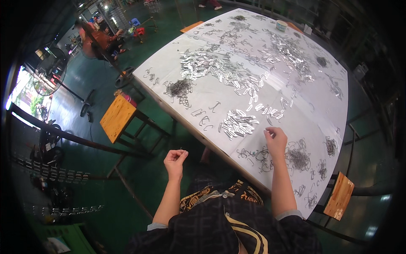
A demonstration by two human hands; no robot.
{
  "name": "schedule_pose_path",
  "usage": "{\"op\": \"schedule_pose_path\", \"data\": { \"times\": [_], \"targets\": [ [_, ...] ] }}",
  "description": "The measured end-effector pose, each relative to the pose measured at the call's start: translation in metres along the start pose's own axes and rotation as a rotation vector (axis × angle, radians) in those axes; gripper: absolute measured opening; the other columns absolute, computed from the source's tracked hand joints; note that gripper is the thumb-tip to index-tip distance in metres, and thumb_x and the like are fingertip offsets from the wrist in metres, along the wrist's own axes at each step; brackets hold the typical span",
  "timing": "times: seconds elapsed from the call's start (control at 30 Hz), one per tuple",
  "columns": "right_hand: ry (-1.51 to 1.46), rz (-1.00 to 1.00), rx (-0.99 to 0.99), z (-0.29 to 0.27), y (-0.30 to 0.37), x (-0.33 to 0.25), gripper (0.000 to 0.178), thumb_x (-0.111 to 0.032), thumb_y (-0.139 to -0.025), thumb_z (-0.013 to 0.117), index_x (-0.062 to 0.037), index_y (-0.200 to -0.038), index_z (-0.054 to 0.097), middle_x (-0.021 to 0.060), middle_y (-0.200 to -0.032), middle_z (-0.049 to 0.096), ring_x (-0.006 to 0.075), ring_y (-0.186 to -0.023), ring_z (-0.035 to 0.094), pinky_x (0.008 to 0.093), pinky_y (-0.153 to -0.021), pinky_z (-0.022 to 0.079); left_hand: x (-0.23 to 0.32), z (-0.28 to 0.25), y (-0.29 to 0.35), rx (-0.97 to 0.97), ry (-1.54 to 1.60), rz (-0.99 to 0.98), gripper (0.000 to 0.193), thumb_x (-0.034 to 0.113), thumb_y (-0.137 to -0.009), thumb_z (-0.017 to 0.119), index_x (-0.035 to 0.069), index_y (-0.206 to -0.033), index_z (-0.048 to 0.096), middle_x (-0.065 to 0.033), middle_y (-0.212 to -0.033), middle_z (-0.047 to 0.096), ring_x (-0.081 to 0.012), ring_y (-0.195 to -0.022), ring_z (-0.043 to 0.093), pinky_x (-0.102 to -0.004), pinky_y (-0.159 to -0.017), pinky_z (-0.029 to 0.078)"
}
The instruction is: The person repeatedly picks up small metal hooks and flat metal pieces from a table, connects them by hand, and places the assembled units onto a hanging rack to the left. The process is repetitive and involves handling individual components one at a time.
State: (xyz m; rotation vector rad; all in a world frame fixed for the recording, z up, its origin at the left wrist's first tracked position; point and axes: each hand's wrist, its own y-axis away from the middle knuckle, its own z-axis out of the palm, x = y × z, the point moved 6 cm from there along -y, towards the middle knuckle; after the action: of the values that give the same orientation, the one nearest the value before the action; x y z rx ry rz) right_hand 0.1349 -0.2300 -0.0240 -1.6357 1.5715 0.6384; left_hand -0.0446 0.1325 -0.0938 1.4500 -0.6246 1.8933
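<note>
My left hand (pixel 174 164) is off the table's near edge, thumb and fingertips pinched together. A small dark sliver shows at its fingertips, too small to name. Above the white tabletop (pixel 292 120), my right hand (pixel 277 142) has its fingers curled to a pinch; whatever is between them cannot be made out. Left of the right hand lies a heap of shiny silver strips (pixel 239 123). Close by its wrist is a tangle of dark wire hooks (pixel 298 158). A few single hooks (pixel 204 122) lie apart near the front edge.
Larger spreads of silver strips (pixel 215 67) and another dark hook pile (pixel 178 87) cover the far side. A small tub (pixel 281 26) stands at the back. Wooden stools (pixel 118 117) flank the table. To the left are a fan (pixel 48 76) and a seated person (pixel 111 40).
</note>
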Motion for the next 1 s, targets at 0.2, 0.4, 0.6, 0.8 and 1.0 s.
{"op": "schedule_pose_path", "data": {
  "times": [0.2, 0.4, 0.6, 0.8, 1.0],
  "targets": [
    [0.226, -0.28, -0.062, 0.046, -0.02, 0.0, 0.022, -0.01, -0.077, 0.071, -0.0054, -0.099, 0.069, 0.0107, -0.088, 0.059, 0.0301, -0.087, 0.059, 0.0401, -0.077, 0.048, 0.006, 0.019, 0.009, -0.079, -0.053, 0.028, 0.019, -0.009, -0.077, 0.072, 0.003, -0.078, 0.057, -0.0078, -0.084, 0.066, -0.0126, -0.08, 0.062, -0.0263, -0.077, 0.052],
    [0.267, -0.156, -0.126, 0.063, -0.031, 0.0, 0.015, -0.006, -0.078, 0.069, -0.0034, -0.093, 0.066, 0.0121, -0.087, 0.057, 0.0309, -0.086, 0.059, 0.0411, -0.076, 0.048, -0.003, 0.015, 0.008, -0.065, -0.069, 0.002, 0.02, -0.005, -0.076, 0.074, 0.003, -0.074, 0.056, -0.0067, -0.084, 0.066, -0.0115, -0.081, 0.062, -0.0265, -0.077, 0.052],
    [0.259, -0.142, -0.197, 0.062, -0.032, -0.004, 0.013, -0.002, -0.076, 0.071, -0.0019, -0.083, 0.061, 0.0118, -0.086, 0.058, 0.0319, -0.083, 0.059, 0.0413, -0.074, 0.047, -0.006, 0.009, 0.011, -0.052, -0.081, -0.014, 0.021, -0.005, -0.076, 0.074, 0.003, -0.074, 0.055, -0.0064, -0.082, 0.066, -0.011, -0.079, 0.062, -0.0261, -0.076, 0.052],
    [0.033, -0.103, -0.09, 0.04, -0.016, -0.02, 0.014, 0.001, -0.079, 0.069, 0.0005, -0.093, 0.064, 0.0122, -0.078, 0.062, 0.0242, -0.07, 0.062, 0.0335, -0.066, 0.049, -0.005, 0.016, 0.018, -0.1, -0.061, -0.075, 0.02, -0.008, -0.077, 0.072, 0.003, -0.076, 0.055, -0.0087, -0.086, 0.066, -0.0132, -0.082, 0.063, -0.0272, -0.078, 0.053],
    [-0.55, 0.1, -0.458, 0.073, 0.056, -0.062, 0.012, -0.001, -0.082, 0.067, 0.0039, -0.093, 0.067, 0.0067, -0.078, 0.069, 0.01, -0.066, 0.062, 0.0263, -0.063, 0.05, 0.001, 0.058, 0.035, -0.311, -0.057, -0.095, 0.019, -0.008, -0.078, 0.072, 0.002, -0.078, 0.056, -0.0096, -0.089, 0.066, -0.0141, -0.086, 0.065, -0.0286, -0.08, 0.054]
  ]
}}
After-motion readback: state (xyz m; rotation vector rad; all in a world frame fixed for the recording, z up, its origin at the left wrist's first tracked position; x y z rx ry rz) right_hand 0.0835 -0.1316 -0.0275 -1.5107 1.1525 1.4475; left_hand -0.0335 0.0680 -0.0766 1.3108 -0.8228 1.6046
